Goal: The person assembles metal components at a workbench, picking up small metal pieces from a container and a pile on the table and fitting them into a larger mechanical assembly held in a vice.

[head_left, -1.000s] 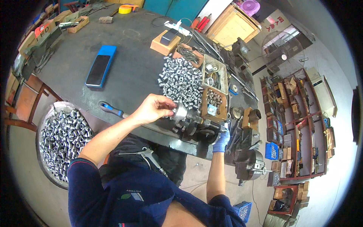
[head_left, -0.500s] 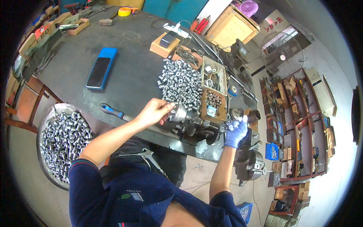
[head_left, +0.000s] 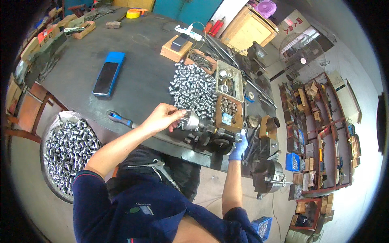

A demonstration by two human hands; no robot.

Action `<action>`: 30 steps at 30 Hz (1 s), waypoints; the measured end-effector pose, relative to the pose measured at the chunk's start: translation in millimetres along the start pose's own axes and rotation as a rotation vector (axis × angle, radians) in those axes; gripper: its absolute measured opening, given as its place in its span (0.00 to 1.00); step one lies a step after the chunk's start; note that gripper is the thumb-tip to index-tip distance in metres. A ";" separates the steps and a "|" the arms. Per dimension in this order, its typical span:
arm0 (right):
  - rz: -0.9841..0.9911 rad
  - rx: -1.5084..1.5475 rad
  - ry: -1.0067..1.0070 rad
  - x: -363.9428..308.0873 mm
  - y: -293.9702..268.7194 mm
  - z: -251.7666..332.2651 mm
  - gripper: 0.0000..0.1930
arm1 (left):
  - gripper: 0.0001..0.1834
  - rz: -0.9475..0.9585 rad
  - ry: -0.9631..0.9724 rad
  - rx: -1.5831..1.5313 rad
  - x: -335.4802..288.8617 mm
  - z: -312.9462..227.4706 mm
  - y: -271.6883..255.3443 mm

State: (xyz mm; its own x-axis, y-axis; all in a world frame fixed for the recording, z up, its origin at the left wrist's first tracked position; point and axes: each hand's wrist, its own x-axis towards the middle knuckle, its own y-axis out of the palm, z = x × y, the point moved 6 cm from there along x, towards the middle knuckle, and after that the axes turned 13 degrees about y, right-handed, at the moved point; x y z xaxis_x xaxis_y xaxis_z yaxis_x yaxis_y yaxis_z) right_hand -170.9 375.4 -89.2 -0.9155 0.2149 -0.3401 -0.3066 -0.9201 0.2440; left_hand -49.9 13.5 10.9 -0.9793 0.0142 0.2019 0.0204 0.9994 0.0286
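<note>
My bare left hand (head_left: 167, 116) is at the left end of a small bench-mounted spindle fixture, thumb and fingers pinched together against the front of its metal chuck (head_left: 192, 120). Whatever sits in that pinch is too small and covered to make out. At the fixture's other end, beside a dark round handwheel (head_left: 221, 143), is my right hand (head_left: 241, 146) in a blue-violet glove. It touches the end of the fixture, but its fingers are partly hidden. Just behind the chuck lies a heap of shiny metal fittings (head_left: 192, 87).
A round metal basin (head_left: 43, 162) of similar fittings stands at left. A blue-handled tool (head_left: 120, 118) lies near the bench edge, and an air blow gun (head_left: 160, 168) on my lap. Small-parts boxes (head_left: 242, 87) sit behind the fixture; a larger machine chuck (head_left: 267, 176) is at right.
My gloved right hand has moved left and slightly down, onto the end of the fixture. The left hand stays at the chuck with almost no movement.
</note>
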 end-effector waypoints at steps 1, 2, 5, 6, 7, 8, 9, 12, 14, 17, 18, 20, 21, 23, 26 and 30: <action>0.058 0.040 -0.039 20.3 3.9 8.9 0.13 | 0.24 0.008 0.008 -0.009 1.8 -1.1 -0.6; 0.114 0.081 -0.076 34.3 3.5 21.5 0.13 | 0.23 -0.010 0.011 0.025 1.1 -4.9 -5.6; 0.383 0.304 -0.067 -14.1 42.7 65.4 0.09 | 0.22 -0.105 -0.009 0.151 -20.4 -9.4 -47.6; 0.329 0.310 -0.137 -28.8 44.7 77.5 0.09 | 0.21 -0.148 -0.028 0.168 -34.4 -11.7 -66.6; 0.365 0.323 -0.185 -43.1 44.6 84.2 0.08 | 0.20 -0.189 -0.054 0.246 -52.8 -18.7 -86.9; 0.396 0.336 -0.238 -60.5 41.2 92.0 0.08 | 0.19 -0.265 -0.089 0.266 -74.0 -18.5 -107.9; 0.434 0.419 -0.313 -91.5 50.8 100.8 0.08 | 0.19 -0.313 -0.078 0.366 -98.0 -17.3 -131.4; 0.501 0.418 -0.388 -111.0 16.3 89.3 0.09 | 0.17 -0.420 -0.260 0.627 -171.9 -11.4 -191.8; 0.437 0.431 -0.341 -118.9 -1.3 71.8 0.10 | 0.12 -0.287 -0.320 1.292 -201.3 -31.8 -205.4; 0.376 0.345 -0.173 -109.4 -18.5 35.5 0.15 | 0.10 -0.354 -0.238 1.553 -204.0 -32.7 -203.8; 0.244 0.324 -0.051 -101.9 -25.2 19.2 0.13 | 0.09 -0.376 -0.151 1.355 -179.8 -33.6 -190.3; 0.330 0.424 0.089 -79.6 -18.2 -6.3 0.13 | 0.08 -0.331 -0.053 1.002 -127.1 -29.1 -143.0; 0.292 0.278 0.040 -54.0 -32.7 -17.0 0.11 | 0.09 -0.197 0.111 1.053 -96.1 -24.8 -114.2; 0.166 0.256 -0.049 -53.5 -3.4 -8.7 0.11 | 0.11 -0.016 0.255 1.083 -54.5 -3.1 -64.4; 0.168 0.237 -0.064 -32.9 -1.2 -6.9 0.13 | 0.13 0.130 0.112 1.064 -5.2 43.9 -25.3; 0.255 0.340 0.008 -39.8 -4.3 -14.6 0.12 | 0.09 0.131 0.081 0.990 6.6 73.3 -19.8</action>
State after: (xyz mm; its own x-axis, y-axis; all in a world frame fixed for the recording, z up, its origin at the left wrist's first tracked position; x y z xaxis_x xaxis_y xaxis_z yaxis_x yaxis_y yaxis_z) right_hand -129.3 366.1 -90.0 -0.9715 -0.0101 -0.2370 -0.1398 -0.7829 0.6062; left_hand -71.5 -3.8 -60.1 -0.9640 0.1604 0.2121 -0.0857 0.5675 -0.8189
